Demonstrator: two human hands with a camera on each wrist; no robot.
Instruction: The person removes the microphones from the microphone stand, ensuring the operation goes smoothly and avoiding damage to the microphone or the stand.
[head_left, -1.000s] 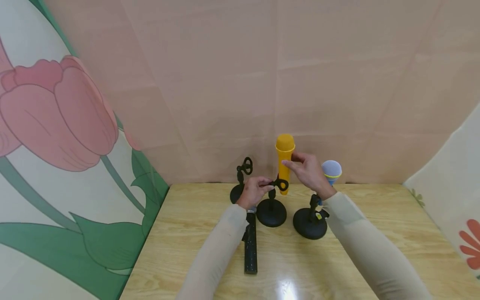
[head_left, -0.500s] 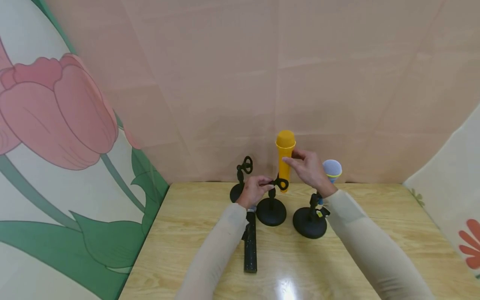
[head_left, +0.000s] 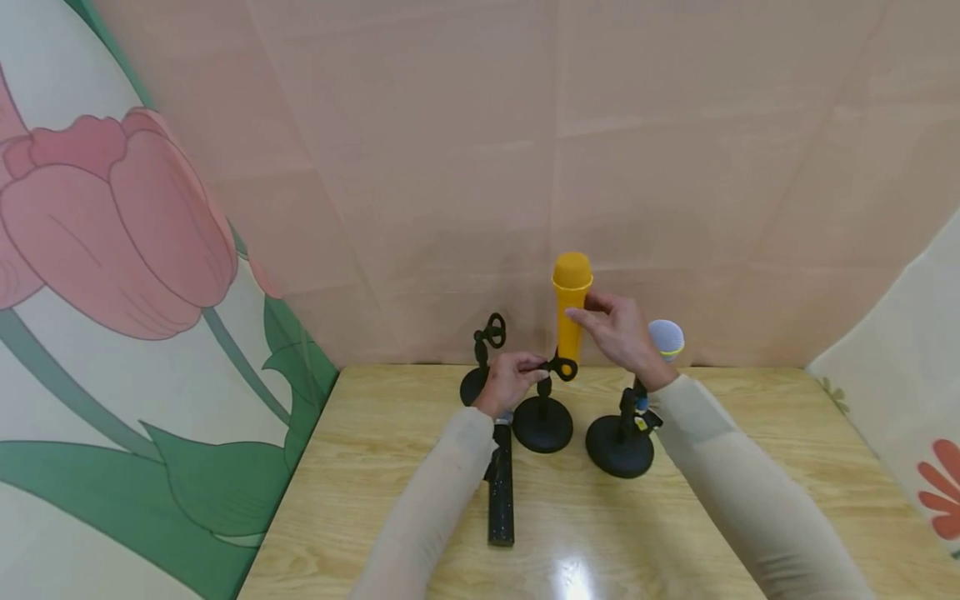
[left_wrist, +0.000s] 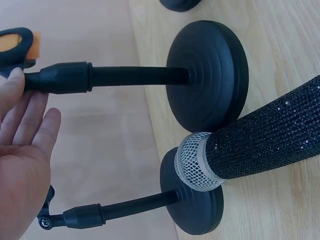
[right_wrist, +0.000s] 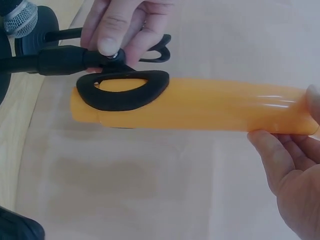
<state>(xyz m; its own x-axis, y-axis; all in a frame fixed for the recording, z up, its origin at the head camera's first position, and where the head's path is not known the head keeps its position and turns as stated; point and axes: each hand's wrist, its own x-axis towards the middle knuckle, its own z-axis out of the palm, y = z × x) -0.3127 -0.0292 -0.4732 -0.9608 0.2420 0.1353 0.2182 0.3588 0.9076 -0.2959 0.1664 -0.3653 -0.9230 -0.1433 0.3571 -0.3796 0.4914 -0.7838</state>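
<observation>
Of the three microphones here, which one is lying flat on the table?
The black glitter microphone lies flat on the table. The yellow microphone is upright in a stand's clip, and the blue-headed microphone stands in its own stand.

I see a light wooden table with a clear grain, and a bright patch of glare from a lamp sits on its near edge. Behind the table hangs a plain pink backdrop, creased into faint folds. To the left of the table stands a panel painted with a large pink tulip on a green stem and leaves. To the right of the table I see a pale panel with an orange flower near its lower edge.
</observation>
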